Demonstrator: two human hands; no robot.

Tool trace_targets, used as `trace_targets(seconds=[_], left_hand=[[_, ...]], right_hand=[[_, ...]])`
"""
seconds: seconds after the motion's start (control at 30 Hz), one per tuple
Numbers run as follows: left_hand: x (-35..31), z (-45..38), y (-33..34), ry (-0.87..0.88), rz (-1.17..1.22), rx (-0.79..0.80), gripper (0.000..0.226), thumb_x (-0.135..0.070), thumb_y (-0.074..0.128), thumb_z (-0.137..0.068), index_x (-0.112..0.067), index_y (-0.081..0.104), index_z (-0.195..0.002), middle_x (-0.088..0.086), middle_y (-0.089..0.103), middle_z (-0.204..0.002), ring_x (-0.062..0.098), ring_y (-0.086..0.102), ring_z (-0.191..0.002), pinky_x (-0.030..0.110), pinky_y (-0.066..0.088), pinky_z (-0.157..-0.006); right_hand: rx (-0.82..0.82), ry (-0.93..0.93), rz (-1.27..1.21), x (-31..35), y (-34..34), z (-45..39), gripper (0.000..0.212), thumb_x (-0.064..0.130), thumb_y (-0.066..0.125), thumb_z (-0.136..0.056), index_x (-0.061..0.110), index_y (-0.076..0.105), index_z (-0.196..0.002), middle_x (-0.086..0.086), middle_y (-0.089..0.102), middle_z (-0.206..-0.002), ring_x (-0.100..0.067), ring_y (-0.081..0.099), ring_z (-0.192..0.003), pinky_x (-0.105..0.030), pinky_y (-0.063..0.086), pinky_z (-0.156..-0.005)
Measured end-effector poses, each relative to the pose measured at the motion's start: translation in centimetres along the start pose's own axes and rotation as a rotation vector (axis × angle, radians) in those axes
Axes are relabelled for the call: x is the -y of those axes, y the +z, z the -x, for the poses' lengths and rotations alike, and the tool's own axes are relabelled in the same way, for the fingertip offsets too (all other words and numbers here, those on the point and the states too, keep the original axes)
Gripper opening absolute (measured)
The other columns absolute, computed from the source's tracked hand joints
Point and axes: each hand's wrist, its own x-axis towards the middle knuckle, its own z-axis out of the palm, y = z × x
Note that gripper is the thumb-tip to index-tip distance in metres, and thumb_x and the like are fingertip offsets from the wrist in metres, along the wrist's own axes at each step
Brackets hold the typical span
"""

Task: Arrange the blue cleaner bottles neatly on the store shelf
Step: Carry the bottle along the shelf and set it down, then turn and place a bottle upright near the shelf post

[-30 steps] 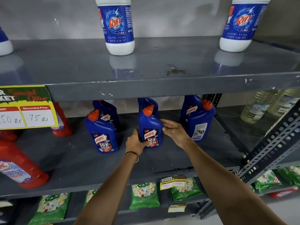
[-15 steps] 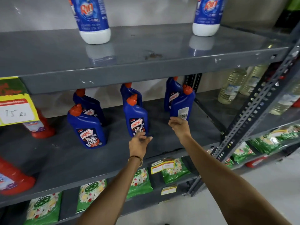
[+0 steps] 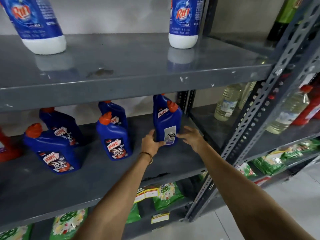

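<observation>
Several blue Harpic cleaner bottles with orange caps stand in pairs on the grey middle shelf (image 3: 97, 181). One pair is at the left (image 3: 52, 151), one in the middle (image 3: 113, 137), each with its label facing me. At the right, the front bottle (image 3: 167, 125) shows its back label, and another blue bottle (image 3: 158, 103) stands close behind it. My left hand (image 3: 150, 144) grips this front bottle's lower left side. My right hand (image 3: 192, 138) presses its fingers against the lower right side.
Two white-and-blue Rin bottles (image 3: 183, 23) stand on the upper shelf. A red bottle (image 3: 7, 149) sits at the far left. A slotted metal upright (image 3: 251, 122) divides off a bay of clear oil bottles (image 3: 225, 104). Green packets (image 3: 166, 196) fill the shelf below.
Both hands left the middle front bottle and moved right onto the right front bottle. The view has swung right and come closer.
</observation>
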Motion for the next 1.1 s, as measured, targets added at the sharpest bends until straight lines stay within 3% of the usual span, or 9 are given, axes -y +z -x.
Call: trace_targets(seconds=[0.13, 0.2, 0.4, 0.5, 0.6, 0.83, 0.9, 0.97, 1.1], left_hand=[[-0.8, -1.8, 1.1, -0.069, -0.006, 0.004, 0.067, -0.001, 0.081, -0.061, -0.002, 0.049, -0.12, 0.02, 0.062, -0.122, 0.032, 0.06, -0.11, 0.048, 0.048, -0.096], [-0.9, -2.1, 1.5, -0.069, 0.019, -0.007, 0.07, 0.0, 0.08, -0.061, -0.003, 0.047, -0.123, 0.02, 0.061, -0.123, 0.032, 0.059, -0.112, 0.05, 0.047, -0.097], [-1.0, -2.0, 1.8, -0.023, 0.041, -0.077, 0.07, -0.002, 0.083, -0.057, -0.004, 0.051, -0.119, 0.019, 0.064, -0.119, 0.032, 0.062, -0.105, 0.047, 0.052, -0.09], [-0.9, -1.4, 1.4, 0.006, 0.047, -0.098, 0.06, -0.01, 0.086, -0.054, -0.011, 0.054, -0.104, 0.013, 0.068, -0.107, 0.024, 0.065, -0.09, 0.035, 0.057, -0.075], [-1.5, -0.9, 1.5, 0.057, 0.023, -0.188, 0.052, -0.024, 0.088, -0.051, -0.021, 0.05, -0.087, -0.001, 0.066, -0.088, 0.008, 0.062, -0.072, 0.019, 0.049, -0.058], [-3.6, 1.2, 3.5, 0.174, -0.231, -0.474, 0.036, -0.036, 0.072, -0.064, -0.021, 0.045, -0.082, -0.001, 0.06, -0.081, 0.021, 0.059, -0.068, 0.027, 0.037, -0.051], [-3.5, 1.5, 3.2, 0.243, -0.295, -0.419, 0.04, -0.038, 0.073, -0.063, -0.02, 0.046, -0.085, -0.002, 0.058, -0.082, 0.019, 0.057, -0.067, 0.027, 0.036, -0.05], [-3.0, 1.4, 1.6, 0.26, -0.222, -0.231, 0.045, -0.039, 0.08, -0.057, -0.023, 0.049, -0.086, -0.006, 0.06, -0.082, 0.015, 0.06, -0.072, 0.026, 0.045, -0.055], [-1.9, 0.2, -1.8, 0.01, 0.111, 0.188, 0.064, -0.015, 0.084, -0.06, -0.022, 0.051, -0.114, 0.007, 0.058, -0.118, 0.025, 0.056, -0.114, 0.031, 0.048, -0.09]], right_hand=[[0.248, -0.059, 0.097, 0.9, -0.8, -1.0, 0.034, -0.006, 0.071, -0.071, 0.011, 0.063, -0.099, -0.003, 0.066, -0.097, -0.016, 0.063, -0.086, -0.012, 0.046, -0.054], [0.306, -0.086, 0.119, 0.9, -0.9, -1.2, 0.04, -0.006, 0.069, -0.072, 0.004, 0.061, -0.11, -0.007, 0.065, -0.106, -0.01, 0.063, -0.082, -0.01, 0.046, -0.052], [0.344, -0.16, 0.101, 0.7, -1.6, -1.6, 0.048, -0.01, 0.067, -0.074, -0.005, 0.055, -0.12, -0.026, 0.061, -0.123, -0.035, 0.06, -0.112, -0.035, 0.05, -0.088], [0.382, -0.228, 0.107, 0.9, -2.1, -1.2, 0.044, -0.005, 0.064, -0.079, -0.004, 0.054, -0.122, -0.026, 0.06, -0.124, -0.033, 0.06, -0.112, -0.036, 0.049, -0.091], [0.388, -0.276, 0.05, 1.6, -2.3, -0.6, 0.044, -0.002, 0.061, -0.083, -0.001, 0.051, -0.126, -0.024, 0.059, -0.127, -0.033, 0.057, -0.117, -0.04, 0.048, -0.097], [0.397, -0.368, 0.065, 3.5, 0.8, 1.4, 0.057, 0.016, 0.077, -0.071, 0.007, 0.05, -0.121, -0.016, 0.061, -0.121, -0.027, 0.06, -0.112, -0.045, 0.049, -0.099], [0.333, -0.375, 0.05, 3.3, 1.0, 1.5, 0.061, 0.021, 0.081, -0.067, 0.01, 0.051, -0.119, -0.015, 0.061, -0.12, -0.027, 0.06, -0.11, -0.045, 0.051, -0.096], [0.304, -0.384, 0.044, 3.0, 0.6, 1.4, 0.062, 0.022, 0.082, -0.064, 0.012, 0.053, -0.118, -0.014, 0.062, -0.119, -0.027, 0.061, -0.109, -0.049, 0.05, -0.096], [0.454, -0.397, 0.024, 2.7, -0.9, 0.9, 0.05, 0.013, 0.079, -0.066, 0.015, 0.06, -0.113, -0.012, 0.066, -0.117, -0.027, 0.061, -0.11, -0.049, 0.046, -0.101]])
